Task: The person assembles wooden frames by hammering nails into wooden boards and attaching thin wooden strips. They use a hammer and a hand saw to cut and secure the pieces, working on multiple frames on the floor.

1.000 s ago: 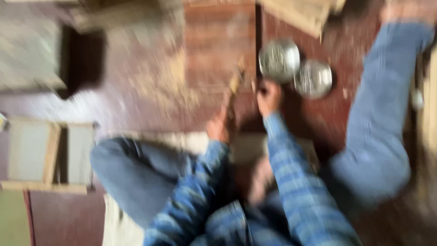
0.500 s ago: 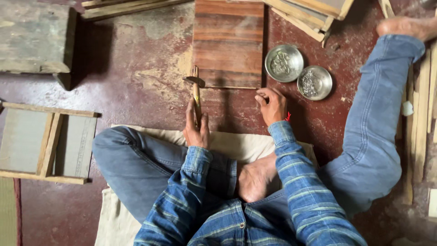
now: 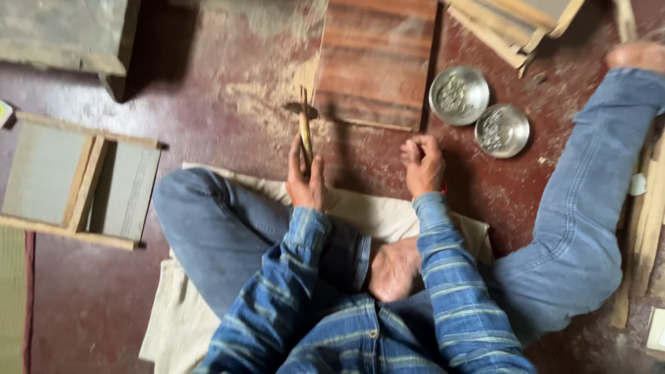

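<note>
Head view, looking down at my lap: my left hand (image 3: 305,181) is wrapped round the wooden handle of a hammer (image 3: 304,128), whose head rests on the dusty red floor (image 3: 228,104) just off the near left corner of the wooden board (image 3: 376,62). My right hand (image 3: 422,163) is curled into a loose fist beside the board's near edge; whether it grips anything, I cannot tell. Two round metal bowls (image 3: 458,95) sit touching by the board's right edge.
</note>
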